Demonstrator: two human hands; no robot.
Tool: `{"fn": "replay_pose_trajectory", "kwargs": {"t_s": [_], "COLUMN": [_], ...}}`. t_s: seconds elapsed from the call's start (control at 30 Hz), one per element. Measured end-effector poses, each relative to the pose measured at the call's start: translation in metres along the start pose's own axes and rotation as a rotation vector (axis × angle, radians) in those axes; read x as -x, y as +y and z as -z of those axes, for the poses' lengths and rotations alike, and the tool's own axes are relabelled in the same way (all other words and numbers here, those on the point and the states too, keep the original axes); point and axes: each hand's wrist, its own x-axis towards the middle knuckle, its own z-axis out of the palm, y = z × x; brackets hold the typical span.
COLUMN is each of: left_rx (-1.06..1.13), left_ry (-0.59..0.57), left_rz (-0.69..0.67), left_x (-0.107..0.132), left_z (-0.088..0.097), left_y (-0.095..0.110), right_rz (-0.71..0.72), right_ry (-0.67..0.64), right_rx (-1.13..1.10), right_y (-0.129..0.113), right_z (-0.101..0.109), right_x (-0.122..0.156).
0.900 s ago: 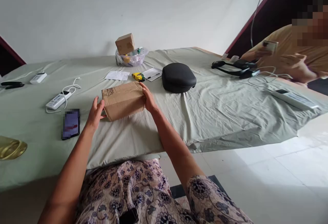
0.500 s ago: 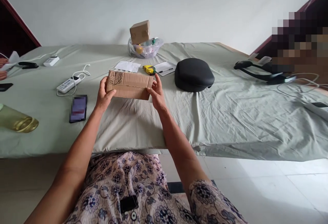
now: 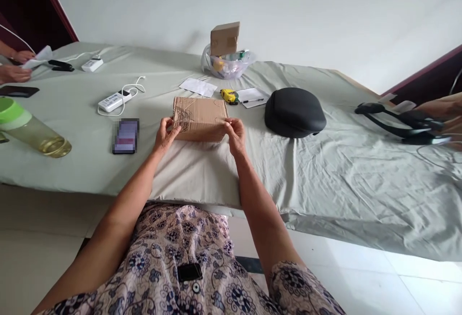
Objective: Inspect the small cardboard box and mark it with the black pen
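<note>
Both hands pinch a flat, rectangular cardboard box (image 3: 199,118) by its near corners: left hand (image 3: 164,135), right hand (image 3: 236,134), each grip closed on it. It lies on the wrinkled cloth-covered tabletop (image 3: 325,170).

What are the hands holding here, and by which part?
A flat cardboard box, lying on the sheet-covered table. The left hand grips its near left corner and the right hand its near right corner.
</note>
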Motion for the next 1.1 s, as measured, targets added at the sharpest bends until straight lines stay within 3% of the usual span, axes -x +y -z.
{"fn": "replay_pose_trajectory", "kwargs": {"t_s": [0.13, 0.27, 0.47, 0.6, 0.77, 0.97, 1.1], "left_rx": [-0.039, -0.136, -0.393, -0.450, -0.480, -0.521, -0.518], "left_ry": [0.054, 0.096, 0.198, 0.023, -0.204, -0.195, -0.156], "left_rz": [0.004, -0.002, -0.017, -0.125, -0.337, -0.331, -0.326], "left_x": [0.001, -0.001, -0.001, 0.009, 0.025, 0.026, 0.025], "left_z": [0.001, 0.006, 0.011, -0.002, -0.022, -0.026, -0.025], "left_y": [0.005, -0.003, -0.011, 0.000, 0.015, 0.023, 0.025], "right_rz": [-0.009, 0.001, 0.091, 0.130, 0.062, 0.078, 0.047], "right_ry": [-0.034, -0.085, -0.162, -0.220, -0.231, -0.219, -0.115], "right_rx": [0.034, 0.016, 0.062, 0.175, 0.203, 0.264, 0.307], "right_y": [-0.013, -0.022, -0.036, -0.042, -0.043, -0.043, -0.036], "right_z": [0.000, -0.004, -0.023, -0.039, -0.050, -0.043, -0.027], "right_x": [0.005, 0.011, 0.027, 0.041, 0.050, 0.043, 0.028]}}
